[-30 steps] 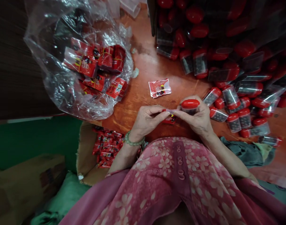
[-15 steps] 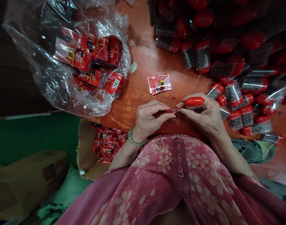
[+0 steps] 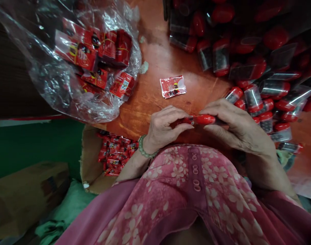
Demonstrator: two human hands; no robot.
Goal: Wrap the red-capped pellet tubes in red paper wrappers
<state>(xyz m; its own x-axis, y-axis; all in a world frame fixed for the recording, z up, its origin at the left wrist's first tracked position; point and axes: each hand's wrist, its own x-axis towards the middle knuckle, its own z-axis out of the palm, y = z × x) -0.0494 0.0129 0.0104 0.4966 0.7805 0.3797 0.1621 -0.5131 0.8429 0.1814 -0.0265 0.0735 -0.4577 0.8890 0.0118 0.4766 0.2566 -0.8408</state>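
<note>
My left hand (image 3: 163,128) is closed in a pinch on a small red printed sleeve (image 3: 188,120), mostly hidden by thumb and fingers. My right hand (image 3: 238,129) grips a small red-capped container (image 3: 206,119) with a dark body, lying on its side. Its red end points left and meets the sleeve; how far it reaches inside I cannot tell. Just beyond my hands, a flat red and white printed sleeve stack (image 3: 173,86) lies on the orange-brown tabletop (image 3: 155,64).
A clear plastic bag (image 3: 99,114) holding rubber-banded printed bundles (image 3: 85,51) spreads at the far left. Below it, a cardboard box (image 3: 87,163) contains many red wrapped pieces (image 3: 117,151). Many red-capped clear containers (image 3: 254,98) are heaped at the right.
My right hand has turned the container so its red end points left, bringing it against the sleeve in my left hand. The left hand keeps its pinch, nearly in place.
</note>
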